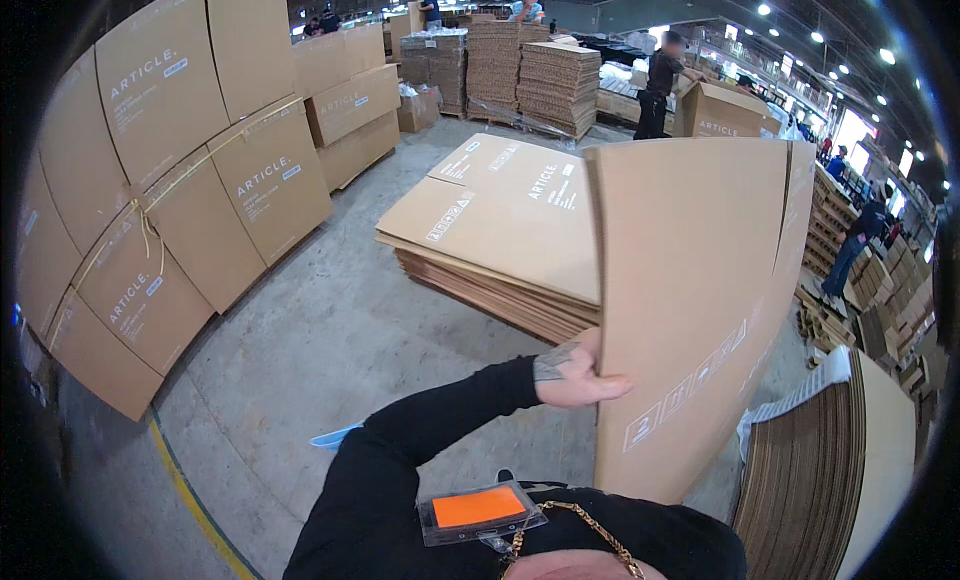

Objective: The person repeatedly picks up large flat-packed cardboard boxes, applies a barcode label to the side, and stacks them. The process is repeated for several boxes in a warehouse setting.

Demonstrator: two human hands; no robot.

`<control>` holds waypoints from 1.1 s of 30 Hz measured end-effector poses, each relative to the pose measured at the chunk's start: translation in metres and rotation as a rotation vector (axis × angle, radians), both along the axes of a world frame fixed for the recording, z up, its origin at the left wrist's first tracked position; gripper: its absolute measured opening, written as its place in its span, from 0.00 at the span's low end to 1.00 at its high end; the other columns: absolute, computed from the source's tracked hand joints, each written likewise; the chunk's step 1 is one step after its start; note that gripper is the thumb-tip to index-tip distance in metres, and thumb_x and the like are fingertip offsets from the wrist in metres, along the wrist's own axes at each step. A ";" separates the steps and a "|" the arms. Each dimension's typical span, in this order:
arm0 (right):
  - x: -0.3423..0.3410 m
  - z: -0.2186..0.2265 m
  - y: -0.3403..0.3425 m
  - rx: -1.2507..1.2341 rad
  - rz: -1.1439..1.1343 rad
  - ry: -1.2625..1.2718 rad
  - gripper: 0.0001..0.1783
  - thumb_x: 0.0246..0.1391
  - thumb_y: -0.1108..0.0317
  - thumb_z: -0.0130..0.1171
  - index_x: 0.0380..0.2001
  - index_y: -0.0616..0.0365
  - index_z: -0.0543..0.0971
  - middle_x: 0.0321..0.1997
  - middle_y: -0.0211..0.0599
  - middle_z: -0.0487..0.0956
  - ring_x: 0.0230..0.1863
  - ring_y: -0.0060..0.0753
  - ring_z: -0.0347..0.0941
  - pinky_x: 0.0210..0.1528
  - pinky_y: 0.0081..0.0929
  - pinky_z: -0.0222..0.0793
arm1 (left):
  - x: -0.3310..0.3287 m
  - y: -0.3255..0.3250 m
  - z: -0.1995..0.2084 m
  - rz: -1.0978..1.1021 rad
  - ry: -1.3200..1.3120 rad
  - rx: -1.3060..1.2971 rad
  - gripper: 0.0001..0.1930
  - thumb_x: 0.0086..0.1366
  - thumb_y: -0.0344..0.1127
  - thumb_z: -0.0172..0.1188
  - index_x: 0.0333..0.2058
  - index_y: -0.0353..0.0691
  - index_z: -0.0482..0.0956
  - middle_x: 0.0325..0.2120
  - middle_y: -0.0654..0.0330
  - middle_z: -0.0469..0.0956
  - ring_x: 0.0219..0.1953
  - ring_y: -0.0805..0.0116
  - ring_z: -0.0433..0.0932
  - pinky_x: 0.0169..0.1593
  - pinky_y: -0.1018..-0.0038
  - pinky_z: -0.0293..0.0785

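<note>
My left hand [580, 375] is closed on the near left edge of a large flattened cardboard box [690, 270], its thumb lying across the front face. The box is held upright and slightly bowed, with white printed symbols low on its face. My right hand is not visible, and the raised cardboard covers much of the area on that side. Just beyond, a stack of flattened cardboard boxes [500, 200] lies flat, its right end hidden behind the upright box.
Tall strapped cartons [235, 180] stand along the left. At lower right is a bundle of flat cardboard [810, 470] on edge. Further back are more cardboard stacks [555, 85] and a person [658, 85] beside an open carton [725, 110]. A yellow line [190, 490] marks the concrete floor.
</note>
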State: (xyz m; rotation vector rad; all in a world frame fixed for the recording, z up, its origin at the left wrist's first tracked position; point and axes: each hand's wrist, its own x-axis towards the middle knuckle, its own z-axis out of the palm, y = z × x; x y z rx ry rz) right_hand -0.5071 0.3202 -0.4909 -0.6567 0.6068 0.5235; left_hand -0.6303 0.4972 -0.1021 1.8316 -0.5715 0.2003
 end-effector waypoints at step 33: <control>0.281 -0.035 0.412 -0.462 -0.029 0.391 0.21 0.57 0.51 0.45 0.49 0.50 0.70 0.45 0.38 0.77 0.40 0.44 0.76 0.37 0.44 0.75 | 0.277 0.816 -0.284 0.288 0.963 -1.462 0.17 0.66 0.35 0.51 0.53 0.44 0.68 0.45 0.56 0.76 0.45 0.57 0.77 0.43 0.52 0.79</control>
